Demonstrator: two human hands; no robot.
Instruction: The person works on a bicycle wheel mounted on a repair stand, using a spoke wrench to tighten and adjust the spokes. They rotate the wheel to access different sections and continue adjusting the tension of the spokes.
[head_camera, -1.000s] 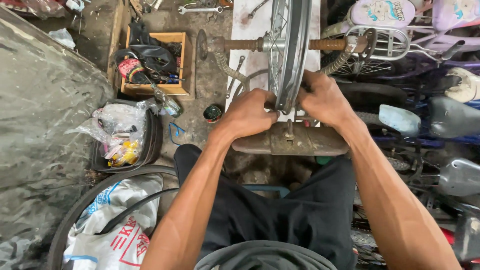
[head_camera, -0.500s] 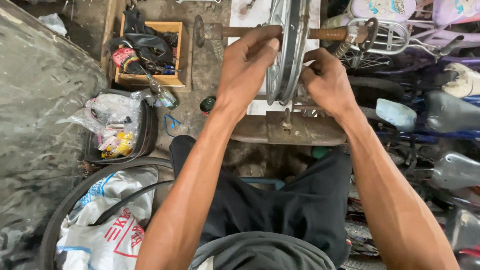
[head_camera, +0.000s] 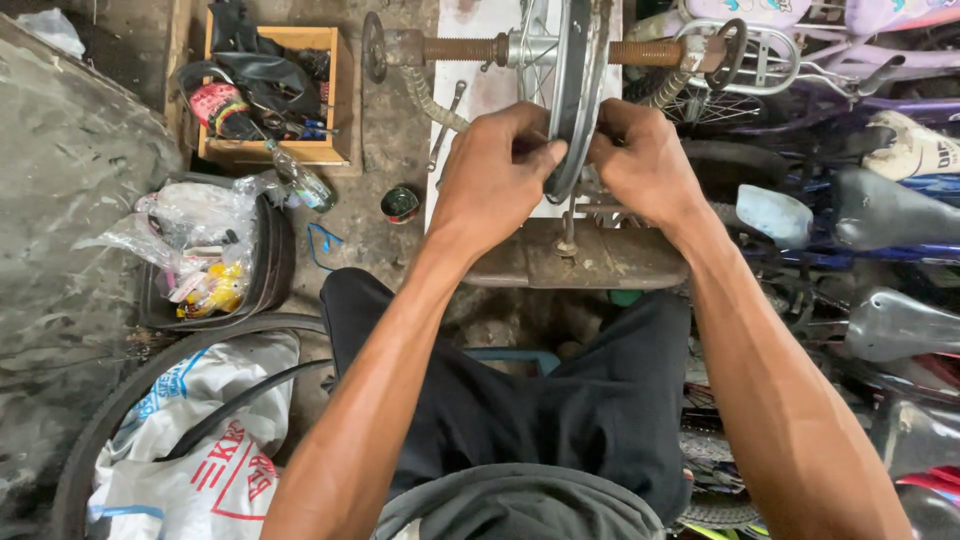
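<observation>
The wheel rim stands upright on a rusty threaded axle above a metal stand. The left hand and right hand close on it from either side, fingers curled against the rim, seemingly steadying it.

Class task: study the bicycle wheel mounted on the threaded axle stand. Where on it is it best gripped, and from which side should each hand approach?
Grip the bicycle wheel at its near rim, one hand per side, as the left hand and right hand do now. The wheel stands edge-on on the threaded axle, so its narrow rim probably suits a thumb-and-finger pinch from either flank; the spokes look too thin to grip.
</observation>
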